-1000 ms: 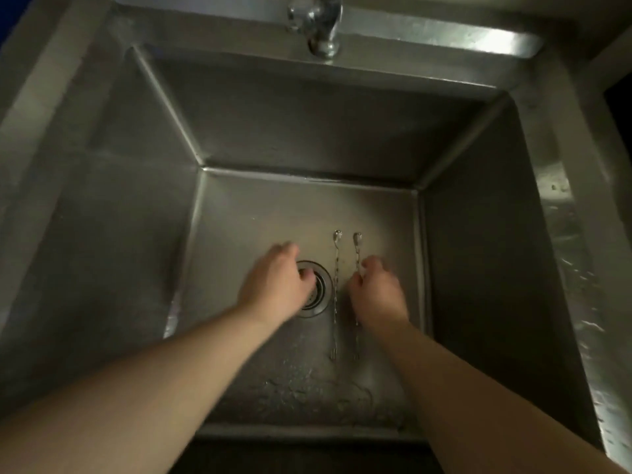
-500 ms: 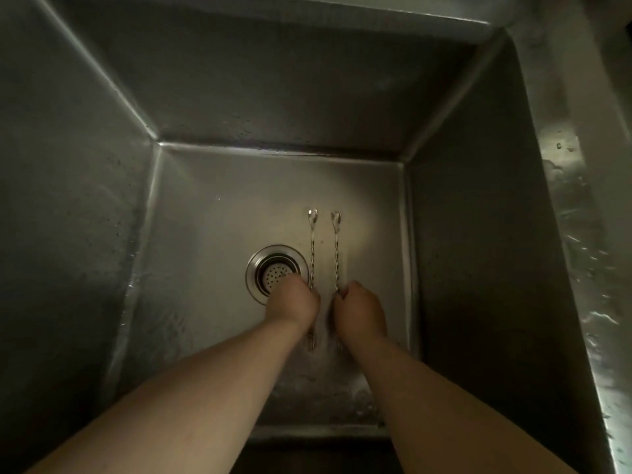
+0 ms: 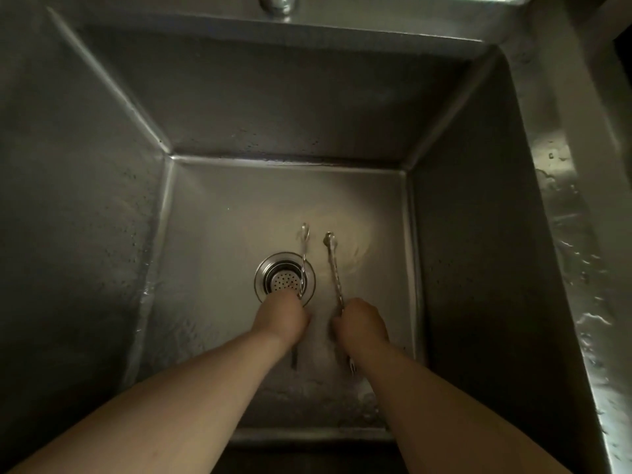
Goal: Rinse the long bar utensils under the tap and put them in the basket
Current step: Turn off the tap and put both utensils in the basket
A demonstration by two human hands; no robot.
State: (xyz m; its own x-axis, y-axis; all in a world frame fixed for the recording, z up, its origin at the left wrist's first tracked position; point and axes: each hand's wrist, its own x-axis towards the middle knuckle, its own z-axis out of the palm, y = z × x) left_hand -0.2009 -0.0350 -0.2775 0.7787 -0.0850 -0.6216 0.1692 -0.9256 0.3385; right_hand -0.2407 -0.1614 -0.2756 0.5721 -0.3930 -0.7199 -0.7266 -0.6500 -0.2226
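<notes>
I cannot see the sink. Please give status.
Left hand grips one bar spoon. Right hand grips the other. Basket not visible. Nothing blocking.

Two long twisted-stem metal bar spoons, left one (image 3: pixel 303 258) and right one (image 3: pixel 333 268), point away side by side, slightly apart.

You are standing at a dishwashing station of a bar or commercial kitchen. A deep, square stainless steel sink (image 3: pixel 102 206) fills your view, its walls spotted with water drops. A round perforated drain strainer (image 3: pixel 284 281) sits in the sink's floor, the base of a chrome tap (image 3: pixel 277 2) shows at the far edge, and a wet steel rim (image 3: pixel 561 206) runs along the right edge.
</notes>
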